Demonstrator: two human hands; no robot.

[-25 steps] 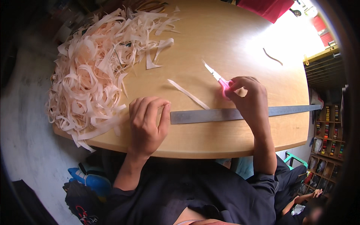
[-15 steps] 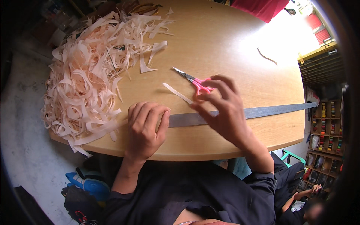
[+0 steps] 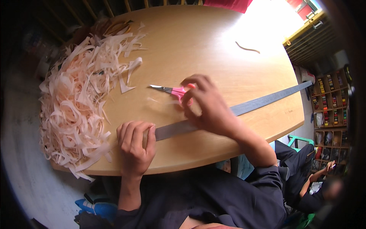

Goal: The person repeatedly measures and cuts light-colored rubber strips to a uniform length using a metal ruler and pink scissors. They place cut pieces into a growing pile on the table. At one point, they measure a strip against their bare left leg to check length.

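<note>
Pale strips (image 3: 76,110) beside left hand (image 3: 135,147)

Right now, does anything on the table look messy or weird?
Yes. The big pile of pale cut strips spills over the table's left edge, and one stray strip lies alone at the far side.

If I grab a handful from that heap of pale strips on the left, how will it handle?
The heap of strips looks thin, curled and tangled, so a handful would likely flop and drag neighbours along. It probably weighs little. Loose ends overhanging the table may slip off.
</note>
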